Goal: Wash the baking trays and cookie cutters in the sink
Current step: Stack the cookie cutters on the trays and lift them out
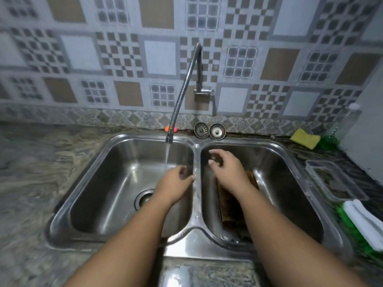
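- Double-basin stainless steel sink (196, 214) set in a mottled stone counter. All places below are given relative to this sink.
- Flexible chrome tap (182, 88) comes off the tiled wall behind the sink. Its spout is bent over the left basin, and a thin stream of water (168, 156) runs into it.
- Left hand (178, 179) is over the left basin, right by the stream and close to the divider. Fingers loosely curled and narrow, holding nothing. Probably wetting or rinsing the hand.
- Right hand (223, 164) hangs over the back of the right basin. Fingers half curled, thumb apart, nothing gripped as far as the blur lets me see. Looks like it is about to reach down.
- Dark brown, stained rectangular metal baking tray (228, 206) lies in the right basin, partly hidden under the right forearm. Likely parked there waiting for its wash.
- Cookie cutters: can't pick any out. There is some clutter at the front of the right basin, too unclear to name.
- Two round metal strainer plugs (209, 131) lean against the wall on the sink's back ledge, so both drains are unplugged.
- Yellow rectangular sponge (302, 138) and clear bottle of green liquid (329, 139) sit at the sink's back-right corner, within reach for scrubbing.
- Clear plastic rectangular container (333, 179) is on the counter right of the sink.
- Judgement: washing has barely begun. The tray looks unscrubbed.
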